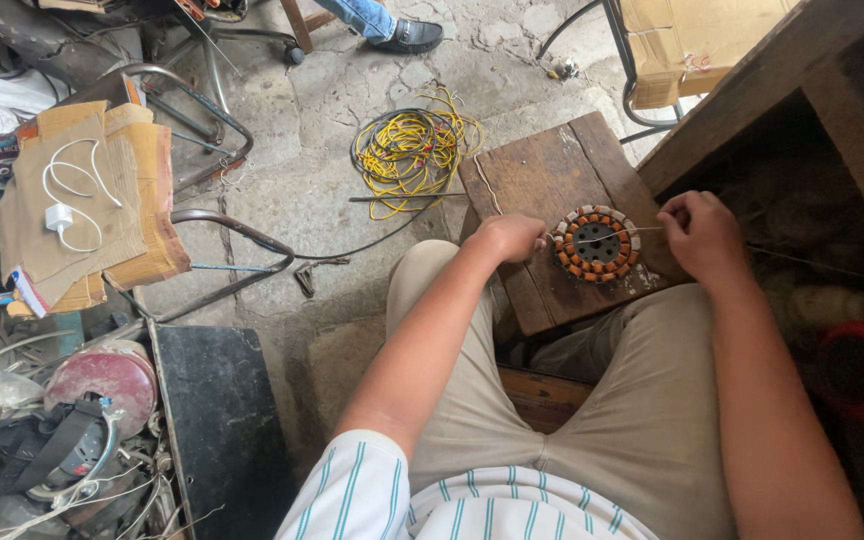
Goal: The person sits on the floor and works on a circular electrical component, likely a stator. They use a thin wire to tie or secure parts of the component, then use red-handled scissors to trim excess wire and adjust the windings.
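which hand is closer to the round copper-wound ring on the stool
Left. The left hand sits just beside the wound ring, nearly touching its edge. The right hand is a little farther off on the other side, pinching a thin cord.

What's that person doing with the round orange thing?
A seated person works on a round ring of orange wire coils lying on a small wooden stool. The left hand rests against the ring's edge, and the right hand pinches a thin thread stretched across it. A tangle of yellow wire lies on the floor behind.
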